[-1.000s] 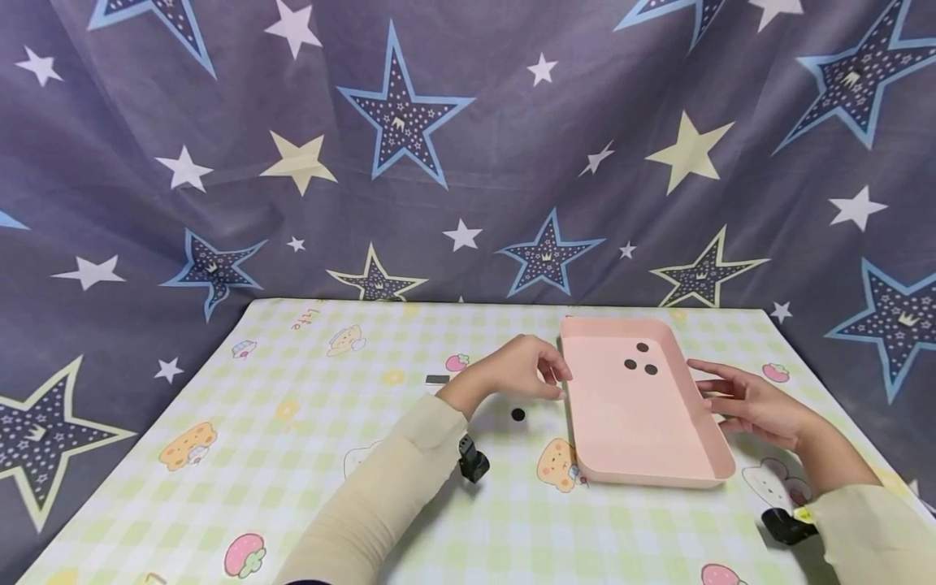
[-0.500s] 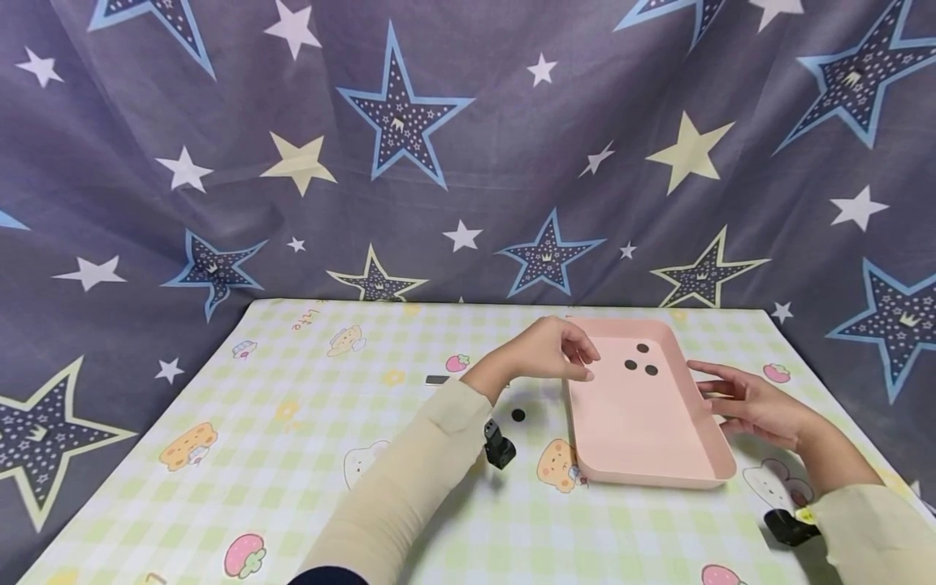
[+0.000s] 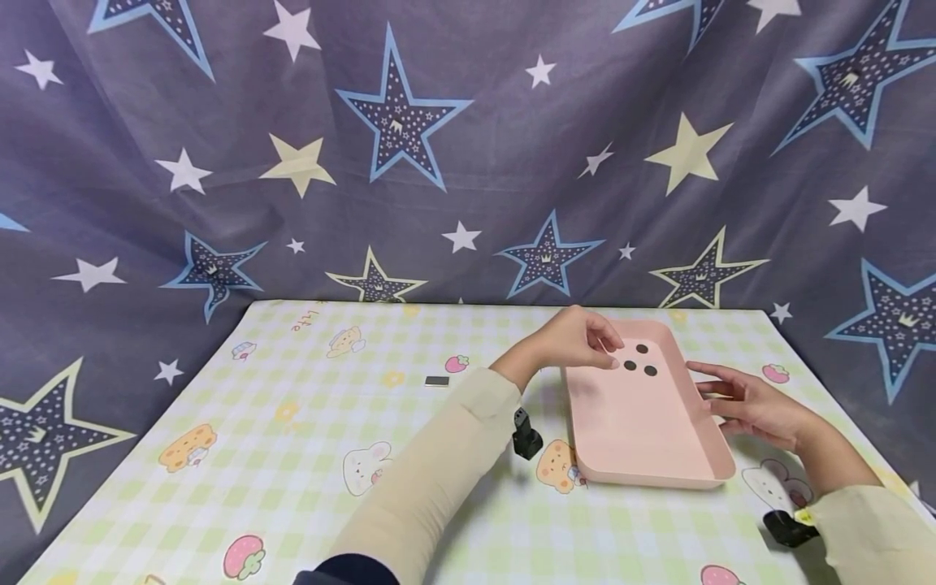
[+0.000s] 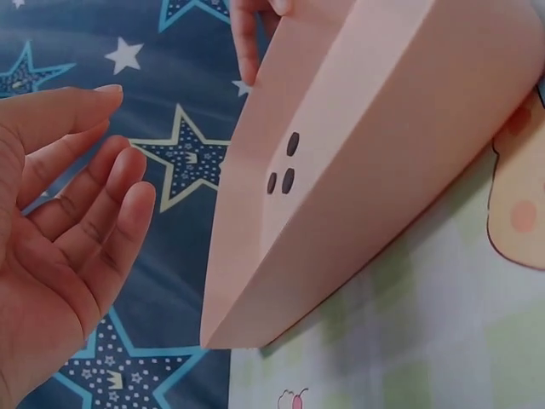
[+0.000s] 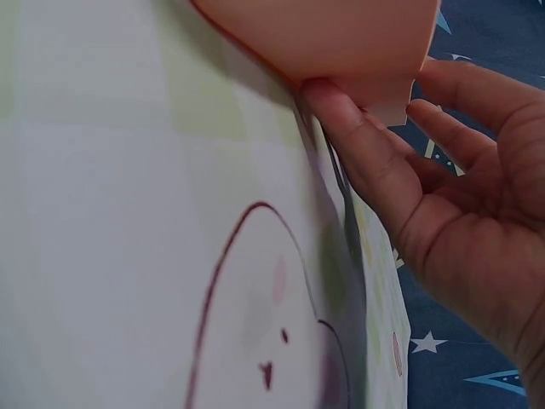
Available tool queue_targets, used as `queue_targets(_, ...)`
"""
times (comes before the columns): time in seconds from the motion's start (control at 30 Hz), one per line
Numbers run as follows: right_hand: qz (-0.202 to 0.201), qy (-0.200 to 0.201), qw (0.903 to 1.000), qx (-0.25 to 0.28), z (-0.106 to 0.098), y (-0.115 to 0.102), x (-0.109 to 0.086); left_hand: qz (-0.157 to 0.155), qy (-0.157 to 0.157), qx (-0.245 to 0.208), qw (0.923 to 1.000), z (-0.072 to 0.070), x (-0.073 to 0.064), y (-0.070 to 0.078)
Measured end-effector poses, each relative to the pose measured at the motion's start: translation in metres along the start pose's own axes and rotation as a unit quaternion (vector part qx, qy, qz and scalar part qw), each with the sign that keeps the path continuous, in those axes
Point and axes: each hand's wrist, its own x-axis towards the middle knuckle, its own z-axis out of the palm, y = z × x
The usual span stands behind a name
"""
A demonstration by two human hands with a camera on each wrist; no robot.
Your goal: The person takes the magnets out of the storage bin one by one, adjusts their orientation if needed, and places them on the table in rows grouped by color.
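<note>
My left hand [image 3: 578, 337] hovers over the far left part of a pink tray [image 3: 636, 431]. In the left wrist view its fingers [image 4: 128, 213] are loosely bent, with nothing visible between them. Three small black discs [image 3: 651, 370] lie on the tray floor, just right of that hand. At the tray's right side, my right hand [image 3: 760, 406] touches the outer wall with extended fingers. The right wrist view shows the thumb [image 5: 336, 106] against the tray [image 5: 341, 43] near its lower edge.
A small flat dark-and-silver bar [image 3: 437, 381] lies on the checked tablecloth [image 3: 307, 487], left of the tray. A star-patterned curtain [image 3: 468, 162] hangs behind the table. Black wrist devices, such as the left one [image 3: 526, 439], stick out below both forearms.
My left hand has moved right and away from me, from the tray's left rim to over its inside. A black disc seen earlier on the cloth is now out of sight near the left forearm.
</note>
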Motion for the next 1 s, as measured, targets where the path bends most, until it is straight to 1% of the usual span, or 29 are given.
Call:
queue_targets(0.07,0.002,0.002,1.0,-0.002,0.0,0.0,-0.001,-0.002,0.003,0.004,1.0,0.004,0.006,-0.001)
queue_targets(0.2,0.007,0.006,0.9999,-0.007,0.0,0.0,-0.002,-0.018,0.011,0.018,0.9996,0.013,0.017,-0.004)
queue_targets(0.3,0.01,0.009,0.9999,-0.009,0.0,0.001,-0.002,-0.034,0.018,0.035,0.9987,0.021,0.023,-0.007)
queue_targets(0.37,0.01,0.01,0.9998,-0.01,0.0,0.001,-0.002,-0.04,0.021,0.031,0.9985,0.026,0.025,-0.009)
queue_targets(0.53,0.006,0.0,1.0,-0.005,0.001,0.001,-0.002,-0.051,0.019,0.009,0.9985,0.034,0.026,-0.012)
queue_targets(0.7,0.007,-0.015,0.9999,-0.002,0.003,-0.001,-0.002,-0.064,0.022,-0.003,0.9977,0.036,0.024,-0.014)
queue_targets(0.83,0.017,-0.003,0.9997,-0.019,0.006,-0.003,-0.004,-0.073,0.027,-0.008,0.997,0.037,0.023,-0.015)
queue_targets(1.0,0.027,0.016,0.9989,-0.036,0.009,-0.004,-0.004,-0.085,0.027,-0.007,0.996,0.04,0.028,-0.017)
